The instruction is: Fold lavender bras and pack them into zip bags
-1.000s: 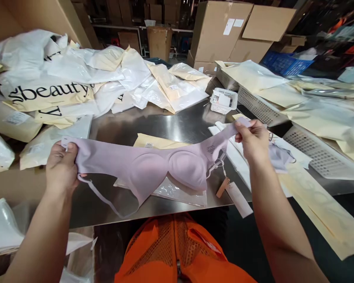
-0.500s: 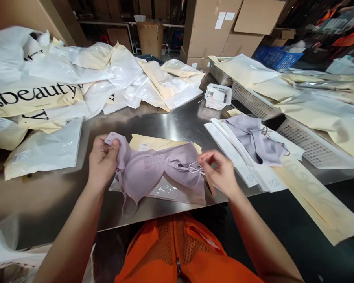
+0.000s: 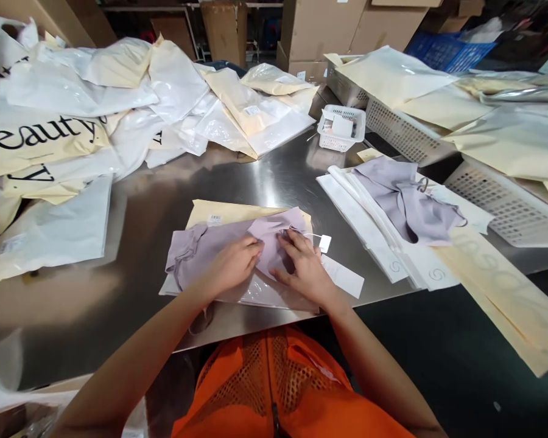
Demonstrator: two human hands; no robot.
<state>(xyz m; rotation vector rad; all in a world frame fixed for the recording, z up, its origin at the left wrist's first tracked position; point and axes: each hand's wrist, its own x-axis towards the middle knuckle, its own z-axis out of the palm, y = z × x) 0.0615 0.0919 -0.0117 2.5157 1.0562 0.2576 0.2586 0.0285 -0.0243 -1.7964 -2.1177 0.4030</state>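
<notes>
left hand: flat, fingers spread, pressing on folded lilac fabric bra | right hand: open, palm down on same garment, gripping nothing | bra: lower centre of frame, atop clear plastic bag on steel table | white paper tag: just right of right hand

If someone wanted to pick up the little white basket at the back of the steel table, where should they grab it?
Probably the white basket is best gripped by its open top rim, from above or its near side: it sits upright, the near rim looks free, while bags and a larger tray crowd behind.
</notes>
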